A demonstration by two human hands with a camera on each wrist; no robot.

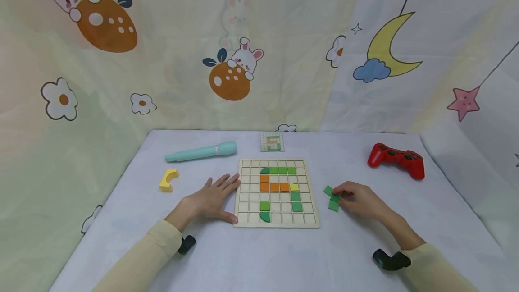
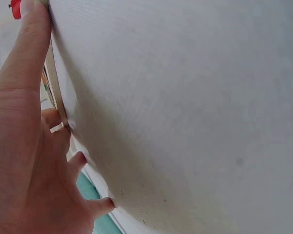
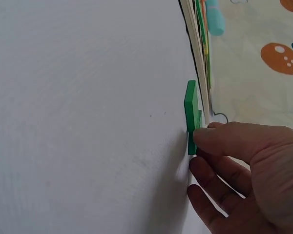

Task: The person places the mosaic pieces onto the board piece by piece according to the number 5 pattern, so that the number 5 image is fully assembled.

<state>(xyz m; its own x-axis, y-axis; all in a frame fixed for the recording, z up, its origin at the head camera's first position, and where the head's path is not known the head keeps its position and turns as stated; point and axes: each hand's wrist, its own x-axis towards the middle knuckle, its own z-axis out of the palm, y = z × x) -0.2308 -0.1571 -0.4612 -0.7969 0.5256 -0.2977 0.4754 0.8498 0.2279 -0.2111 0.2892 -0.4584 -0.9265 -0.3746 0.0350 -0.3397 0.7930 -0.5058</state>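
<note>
A wooden grid board (image 1: 247, 195) lies mid-table with green, orange and yellow tiles in some of its squares. My left hand (image 1: 212, 199) is spread against the board's left edge, thumb at the lower corner; the left wrist view shows its fingertips on the white cloth beside the board. To the board's right, my right hand (image 1: 361, 199) is at a few loose green square tiles (image 1: 333, 206). In the right wrist view its thumb and forefinger pinch a green tile (image 3: 191, 109), with the other fingers loosely bent below. The forefinger's tip is partly hidden.
Behind the board lies a small pattern card (image 1: 272, 142). A teal microphone-shaped toy (image 1: 202, 152) and a yellow arch block (image 1: 167, 180) are at the left. At the far right sits a red game controller (image 1: 396, 160). A printed curtain (image 1: 174, 48) hangs behind the table.
</note>
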